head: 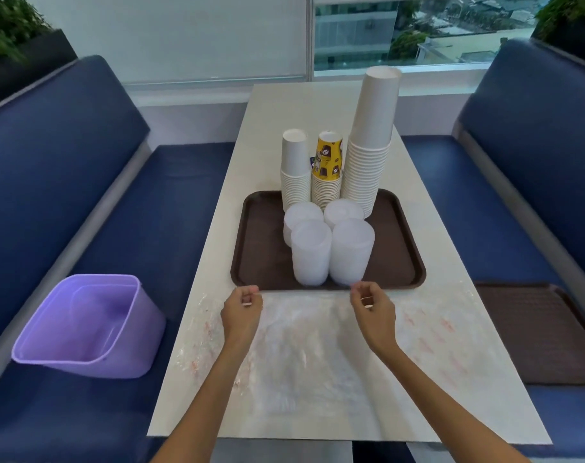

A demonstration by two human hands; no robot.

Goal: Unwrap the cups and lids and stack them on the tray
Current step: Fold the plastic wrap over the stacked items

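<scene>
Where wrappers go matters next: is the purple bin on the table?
No, the purple bin sits on the blue bench left of the table.

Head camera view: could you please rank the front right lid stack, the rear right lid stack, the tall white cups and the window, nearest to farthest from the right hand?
From the right hand:
1. Front right lid stack, just ahead on the tray.
2. Rear right lid stack, directly behind it.
3. Tall white cups, far right of the tray.
4. Window, beyond the table.
</scene>
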